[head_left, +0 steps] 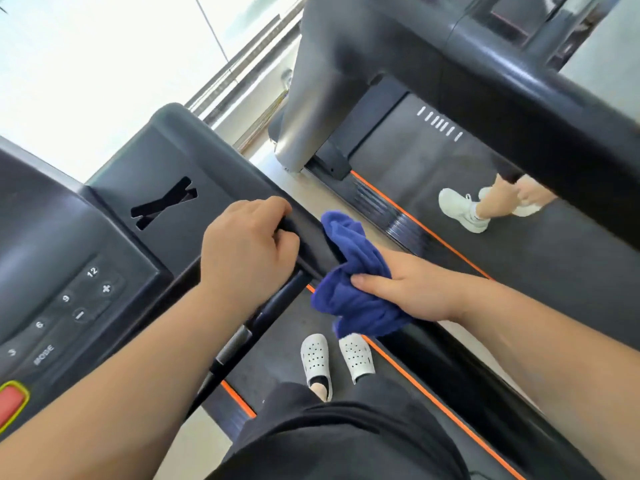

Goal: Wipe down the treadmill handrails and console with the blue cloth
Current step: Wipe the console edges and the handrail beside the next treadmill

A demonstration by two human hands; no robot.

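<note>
- The console (86, 289), at 9 o'clock, has keys reading "12", "+", "9", "6" and "MODE".
- The handrail (306, 235) runs lengthwise from 10 o'clock to 4 o'clock.
- The left hand (249, 251) curls around the handrail.
- The right hand (405, 292) clutches the bunched blue cloth (353, 268), which is draped over the handrail near centre.

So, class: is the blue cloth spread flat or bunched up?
Bunched up: the blue cloth sits crumpled in thick folds against the handrail, held by the right hand, with loose ends hanging below.
</note>
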